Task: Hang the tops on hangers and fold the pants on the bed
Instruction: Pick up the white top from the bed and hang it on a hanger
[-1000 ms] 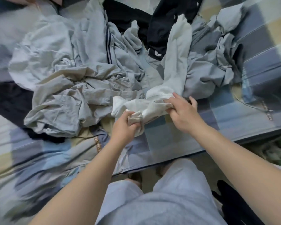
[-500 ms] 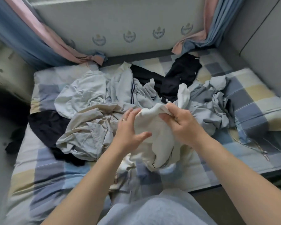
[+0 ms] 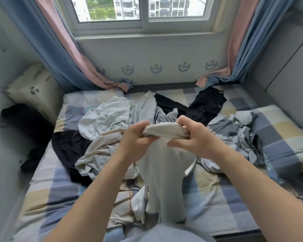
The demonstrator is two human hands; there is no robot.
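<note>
White garment [image 3: 162, 165] bunched between left hand [image 3: 136, 139] and right hand [image 3: 193, 138], both gripping its top edge, rest hanging over bed [image 3: 234, 203].

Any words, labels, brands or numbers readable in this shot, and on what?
No text reads clearly.
Brown strip on the checked bedding: marks like lettering, too blurred to read.
Crest emblems on the wall under the window: no legible letters.
White garment: no label showing.

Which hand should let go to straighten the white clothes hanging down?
Probably the right hand. The white garment hangs just under it, and its thumb points out beneath the bunched edge. The left hand grips that edge in a full fist, so it could carry the weight alone.
</note>
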